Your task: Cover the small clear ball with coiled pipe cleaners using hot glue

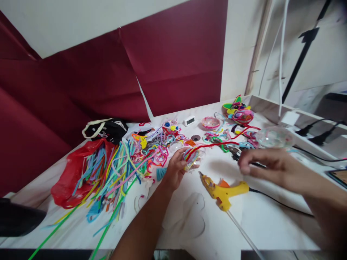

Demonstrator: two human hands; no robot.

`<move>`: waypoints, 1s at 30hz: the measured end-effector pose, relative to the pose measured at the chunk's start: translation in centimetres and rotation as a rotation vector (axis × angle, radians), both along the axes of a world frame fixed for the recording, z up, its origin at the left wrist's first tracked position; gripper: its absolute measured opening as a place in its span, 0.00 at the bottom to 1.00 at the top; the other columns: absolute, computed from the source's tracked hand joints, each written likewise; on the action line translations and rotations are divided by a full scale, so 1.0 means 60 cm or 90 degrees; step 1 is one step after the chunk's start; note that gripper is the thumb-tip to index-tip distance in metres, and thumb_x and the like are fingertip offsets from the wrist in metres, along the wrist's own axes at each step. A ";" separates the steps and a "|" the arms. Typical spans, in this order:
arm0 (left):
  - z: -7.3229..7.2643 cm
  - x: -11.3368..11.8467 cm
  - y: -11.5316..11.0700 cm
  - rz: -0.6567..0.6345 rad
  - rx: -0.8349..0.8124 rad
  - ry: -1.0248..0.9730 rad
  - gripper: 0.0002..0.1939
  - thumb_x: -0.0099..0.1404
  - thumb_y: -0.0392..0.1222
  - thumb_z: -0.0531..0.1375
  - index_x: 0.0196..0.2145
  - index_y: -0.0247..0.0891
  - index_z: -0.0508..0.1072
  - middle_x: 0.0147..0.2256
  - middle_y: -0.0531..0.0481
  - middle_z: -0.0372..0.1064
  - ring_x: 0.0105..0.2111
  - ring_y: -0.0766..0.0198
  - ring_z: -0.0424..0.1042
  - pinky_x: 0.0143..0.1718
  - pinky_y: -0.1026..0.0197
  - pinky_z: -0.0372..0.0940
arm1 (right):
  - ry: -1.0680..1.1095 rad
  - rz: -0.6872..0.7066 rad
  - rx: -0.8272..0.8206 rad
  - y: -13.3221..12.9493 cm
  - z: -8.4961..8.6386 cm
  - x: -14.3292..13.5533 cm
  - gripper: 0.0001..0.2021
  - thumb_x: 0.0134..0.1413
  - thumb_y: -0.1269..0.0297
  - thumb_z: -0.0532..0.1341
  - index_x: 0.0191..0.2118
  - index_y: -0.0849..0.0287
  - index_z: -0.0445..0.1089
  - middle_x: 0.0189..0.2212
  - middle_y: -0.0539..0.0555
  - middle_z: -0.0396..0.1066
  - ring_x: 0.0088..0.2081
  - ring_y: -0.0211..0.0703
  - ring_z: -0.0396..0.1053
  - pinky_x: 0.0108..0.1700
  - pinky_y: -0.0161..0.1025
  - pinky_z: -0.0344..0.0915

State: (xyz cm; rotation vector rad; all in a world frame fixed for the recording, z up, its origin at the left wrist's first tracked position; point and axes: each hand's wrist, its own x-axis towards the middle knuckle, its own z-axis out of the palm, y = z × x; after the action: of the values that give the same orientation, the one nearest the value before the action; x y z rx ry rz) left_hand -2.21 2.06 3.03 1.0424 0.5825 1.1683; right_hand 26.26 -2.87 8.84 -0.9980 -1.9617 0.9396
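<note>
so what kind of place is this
Probably a home craft table: a heap of coloured pipe cleaners, a yellow glue gun and a finished pipe-cleaner ornament lie on the white tabletop.

head cam | worn on head | looks forward-down, tilted | near white table (252, 216) | single view

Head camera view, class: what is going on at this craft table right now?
A person sits at a white table strewn with craft supplies. The left hand holds a small clear plastic dome with coloured pipe cleaners coiled inside, and a long red pipe cleaner trails from it across the table. The right hand hovers, blurred, over a dark thin object that cannot be made out. A yellow hot glue gun lies between the hands. A heap of loose coloured pipe cleaners spills from a red plastic bag at left.
</note>
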 end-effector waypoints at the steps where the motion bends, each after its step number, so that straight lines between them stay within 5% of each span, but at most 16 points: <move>1: 0.000 0.000 0.000 0.009 0.001 -0.003 0.24 0.53 0.41 0.66 0.48 0.39 0.70 0.47 0.44 0.74 0.45 0.48 0.76 0.47 0.44 0.70 | -0.098 0.036 0.028 -0.012 -0.008 -0.005 0.05 0.60 0.63 0.60 0.36 0.55 0.74 0.35 0.54 0.74 0.38 0.44 0.71 0.40 0.39 0.67; 3: 0.002 0.001 -0.001 0.023 0.002 -0.010 0.23 0.53 0.40 0.66 0.48 0.38 0.70 0.47 0.44 0.74 0.45 0.47 0.76 0.46 0.44 0.71 | -0.251 0.106 0.118 -0.029 -0.035 -0.016 0.13 0.56 0.74 0.57 0.45 0.55 0.73 0.45 0.57 0.73 0.47 0.48 0.70 0.50 0.44 0.66; 6: 0.004 0.002 -0.003 0.028 -0.001 -0.007 0.24 0.53 0.41 0.66 0.49 0.38 0.69 0.48 0.42 0.74 0.47 0.46 0.75 0.47 0.43 0.71 | -0.412 0.082 0.240 -0.041 -0.092 -0.025 0.28 0.45 0.80 0.57 0.54 0.56 0.70 0.51 0.60 0.71 0.54 0.56 0.67 0.55 0.54 0.63; 11: 0.003 0.002 -0.004 0.027 0.009 0.005 0.25 0.52 0.40 0.66 0.48 0.37 0.69 0.48 0.41 0.73 0.49 0.45 0.74 0.48 0.42 0.70 | -0.536 0.054 0.388 -0.045 -0.150 -0.034 0.31 0.44 0.80 0.56 0.58 0.63 0.67 0.53 0.64 0.71 0.54 0.61 0.67 0.51 0.58 0.64; 17: 0.001 0.001 -0.003 0.021 0.014 0.013 0.25 0.52 0.41 0.65 0.49 0.38 0.69 0.48 0.42 0.73 0.48 0.46 0.74 0.47 0.42 0.71 | -0.560 0.031 0.446 -0.042 -0.146 -0.057 0.19 0.51 0.76 0.56 0.49 0.64 0.71 0.44 0.64 0.74 0.41 0.56 0.72 0.42 0.53 0.65; 23: 0.001 -0.001 -0.002 0.000 0.010 0.005 0.25 0.53 0.41 0.65 0.49 0.37 0.69 0.51 0.40 0.72 0.49 0.44 0.74 0.47 0.42 0.70 | -0.572 0.021 0.432 -0.033 -0.144 -0.071 0.18 0.50 0.76 0.57 0.48 0.64 0.71 0.40 0.62 0.72 0.37 0.52 0.70 0.40 0.48 0.62; 30: 0.002 -0.008 0.002 -0.001 0.022 -0.046 0.28 0.53 0.42 0.64 0.52 0.38 0.67 0.51 0.40 0.71 0.52 0.43 0.71 0.50 0.41 0.67 | -0.509 0.024 0.361 -0.034 -0.107 -0.063 0.17 0.48 0.75 0.57 0.44 0.61 0.72 0.39 0.61 0.70 0.35 0.51 0.69 0.39 0.51 0.65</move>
State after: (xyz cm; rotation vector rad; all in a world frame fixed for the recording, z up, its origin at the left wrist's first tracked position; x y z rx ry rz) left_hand -2.70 2.19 3.13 1.0250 0.5064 1.2139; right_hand 22.48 -4.92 2.40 -1.0742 -2.6746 -0.0814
